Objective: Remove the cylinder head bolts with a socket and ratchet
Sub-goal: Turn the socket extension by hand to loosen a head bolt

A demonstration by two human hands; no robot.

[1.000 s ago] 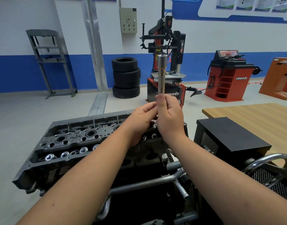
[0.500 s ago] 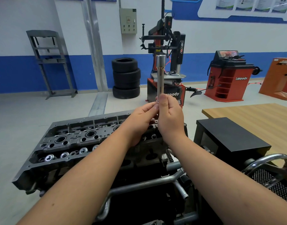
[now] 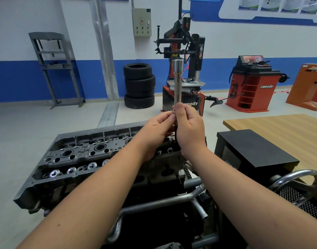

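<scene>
Head camera: a long socket extension point(image 3: 177, 81) stands upright in mid-air above the right end of the bare cylinder head point(image 3: 82, 155), its wide socket end uppermost and its lower end lost between two hands. The right hand point(image 3: 189, 130) is wrapped around the lower shaft, thumb pressed against it, while the left hand point(image 3: 156, 131) pinches something small and ring-like at the shaft with its fingertips; just what that piece is cannot be made out. No ratchet handle shows clearly, and a dark strip below the right hand may belong to the tool.

The person seems to be fitting or checking the tool rather than turning a bolt. To do this well, the joint should be pushed fully home and tested with a tug, and the tool kept in line with the bolt when lowered, so it seats squarely and does not round the head.

The cylinder head sits on a stand with chrome tubing point(image 3: 154, 203) near the camera. To the right are a black box point(image 3: 252, 150) and a wooden table point(image 3: 288, 126). Far across the floor stand stacked tyres point(image 3: 139, 85), a tyre changer point(image 3: 182, 51) and a red wheel balancer point(image 3: 252, 83).
</scene>
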